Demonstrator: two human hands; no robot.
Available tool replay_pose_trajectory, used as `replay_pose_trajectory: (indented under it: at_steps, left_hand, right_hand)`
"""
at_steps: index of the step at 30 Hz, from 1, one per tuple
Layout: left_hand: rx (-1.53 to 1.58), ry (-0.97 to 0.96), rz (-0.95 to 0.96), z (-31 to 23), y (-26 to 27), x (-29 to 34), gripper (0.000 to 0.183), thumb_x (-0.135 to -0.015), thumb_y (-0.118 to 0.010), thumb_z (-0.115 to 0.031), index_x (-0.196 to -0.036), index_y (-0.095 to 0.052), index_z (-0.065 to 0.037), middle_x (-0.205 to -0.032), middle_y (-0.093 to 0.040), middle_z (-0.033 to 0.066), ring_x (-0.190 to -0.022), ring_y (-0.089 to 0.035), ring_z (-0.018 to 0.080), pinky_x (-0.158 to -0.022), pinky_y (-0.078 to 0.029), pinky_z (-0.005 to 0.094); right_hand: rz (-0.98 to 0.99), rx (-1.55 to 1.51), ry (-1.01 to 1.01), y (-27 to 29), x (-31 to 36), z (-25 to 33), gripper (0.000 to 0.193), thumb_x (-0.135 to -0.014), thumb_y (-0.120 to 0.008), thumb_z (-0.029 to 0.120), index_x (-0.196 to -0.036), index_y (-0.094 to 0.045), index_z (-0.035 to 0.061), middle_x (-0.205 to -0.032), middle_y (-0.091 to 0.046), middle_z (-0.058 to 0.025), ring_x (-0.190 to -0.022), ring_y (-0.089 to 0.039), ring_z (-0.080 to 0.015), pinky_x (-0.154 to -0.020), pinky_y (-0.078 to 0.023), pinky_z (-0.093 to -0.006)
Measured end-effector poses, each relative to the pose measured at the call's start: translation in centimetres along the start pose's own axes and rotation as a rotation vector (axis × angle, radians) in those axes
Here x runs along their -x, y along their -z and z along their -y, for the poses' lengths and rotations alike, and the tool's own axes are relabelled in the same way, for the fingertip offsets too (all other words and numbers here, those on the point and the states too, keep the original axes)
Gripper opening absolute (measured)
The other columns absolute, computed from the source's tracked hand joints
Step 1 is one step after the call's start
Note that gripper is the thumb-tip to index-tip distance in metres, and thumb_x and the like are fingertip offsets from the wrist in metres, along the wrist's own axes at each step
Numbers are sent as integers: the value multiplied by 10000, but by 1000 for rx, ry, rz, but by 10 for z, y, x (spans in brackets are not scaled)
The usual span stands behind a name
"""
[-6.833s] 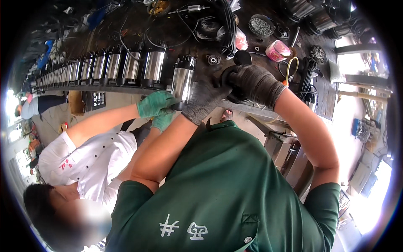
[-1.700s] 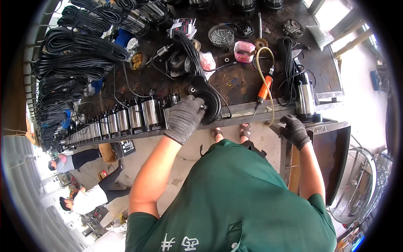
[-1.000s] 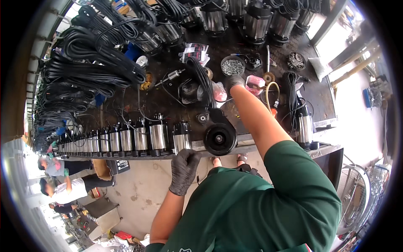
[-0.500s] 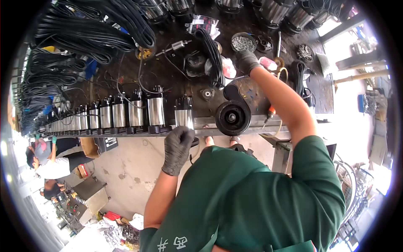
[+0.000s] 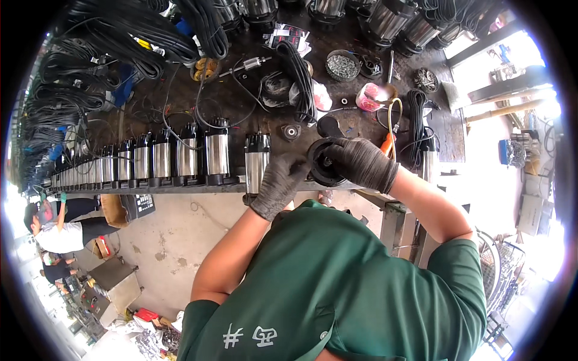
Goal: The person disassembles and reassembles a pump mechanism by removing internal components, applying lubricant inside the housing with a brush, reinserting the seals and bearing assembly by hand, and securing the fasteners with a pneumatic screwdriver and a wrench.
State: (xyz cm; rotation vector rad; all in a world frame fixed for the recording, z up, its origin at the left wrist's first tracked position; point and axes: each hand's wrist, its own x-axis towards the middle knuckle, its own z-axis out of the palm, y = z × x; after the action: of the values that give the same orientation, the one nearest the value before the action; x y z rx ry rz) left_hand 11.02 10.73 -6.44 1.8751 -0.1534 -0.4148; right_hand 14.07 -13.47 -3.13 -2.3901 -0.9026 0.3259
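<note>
A black round pump casing with a spout pointing away from me lies at the bench's near edge. My right hand, in a dark grey glove, reaches over its right side. Its fingers are pinched at the casing's centre, and whatever they hold is hidden. My left hand, gloved alike, is at the casing's left rim with its fingers bunched together; I cannot make out what is in them. Just left of that hand stands a steel motor cylinder with a black top. A small round metal part lies beyond.
A bowl of screws stands farther back. A coiled black cable and a pink-and-white tub lie nearer. Motors line the bench edge leftward. An orange-handled tool is right of my right hand. People work at far left.
My right hand has come back from the screw bowl to the casing's centre. My left hand has moved right and up to the casing's left rim. The view has shifted slightly.
</note>
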Motion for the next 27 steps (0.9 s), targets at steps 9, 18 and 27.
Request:
replay_pose_trajectory:
  at_steps: [9, 18, 27]
  left_hand:
    - [-200, 96, -11, 5, -12, -7, 240, -876, -733, -143, -1083, -683, -32, -910, -736, 123, -821, -719, 247, -786, -569, 367]
    - [-236, 97, 28, -5, -10, -10, 282, -860, -725, -128, -1129, -675, -62, -906, -743, 114, -821, -725, 233, -794, -576, 373]
    - [-303, -3, 7, -4, -17, -14, 320, -876, -715, -128, -1186, -684, -57, -975, -735, 153, -857, -718, 287, -807, -573, 395]
  right_hand:
    - [244, 226, -213, -15, -15, 8, 191, -885, -672, 227, -991, -699, 71, -860, -714, -185, -827, -716, -381, -728, -583, -464]
    - [203, 152, -205, -24, -24, 16, 319, -831, -687, 324, -915, -684, 16, -813, -692, -227, -800, -695, -416, -732, -581, -480]
    - [99, 173, -154, 2, -9, 7, 260, -892, -680, 276, -1110, -707, 138, -885, -710, -154, -792, -699, -378, -713, -576, -473]
